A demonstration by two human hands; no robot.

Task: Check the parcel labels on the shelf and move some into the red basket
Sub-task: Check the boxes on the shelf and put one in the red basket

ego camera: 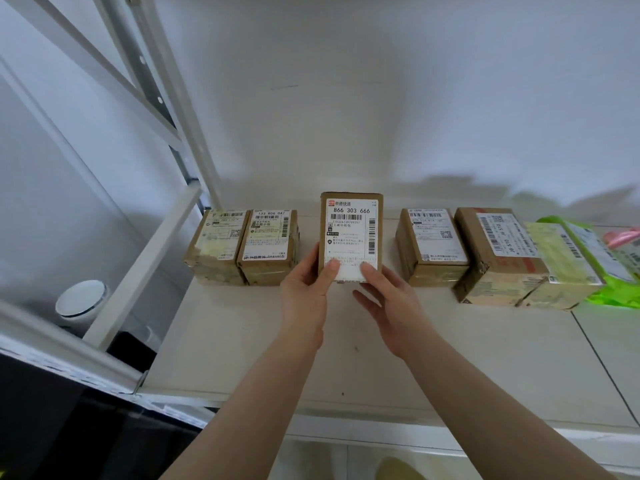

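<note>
A small brown cardboard parcel (351, 233) is tilted up above the shelf (242, 341), its white label reading 866 303 666 facing me. My left hand (306, 289) grips its lower left edge with the thumb on the label. From the lower right my right hand (384, 299) holds it, thumb on the label and fingers underneath. Two labelled parcels (242, 247) lie flat to the left. To the right lie another brown parcel (431, 245) and a larger one (495, 254). The red basket is not in view.
A green plastic-wrapped parcel (588, 265) and a pink item (623, 237) lie at the far right. White shelf uprights (173, 109) rise on the left. A round white object (81, 299) sits below, left of the shelf. The white wall stands close behind the parcels.
</note>
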